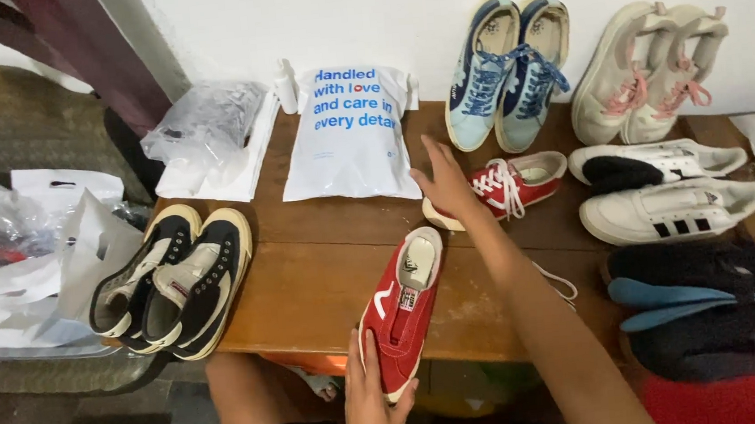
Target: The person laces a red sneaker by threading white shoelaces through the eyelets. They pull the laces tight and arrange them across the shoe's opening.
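Cupping the toe of a laceless red sneaker with left hand, steadying it on the wooden table edge; right hand open, flat on the laced red sneaker, pinning it.

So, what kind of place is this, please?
Probably a home corner used for cleaning or packing shoes: a low wooden table against a wall, several sneaker pairs like the blue sneakers, and a white plastic mailer bag.

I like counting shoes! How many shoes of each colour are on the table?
Red shoes: 2
Black-and-cream shoes: 2
Blue shoes: 2
White-and-pink shoes: 2
White shoes with black marks: 2
Total: 10
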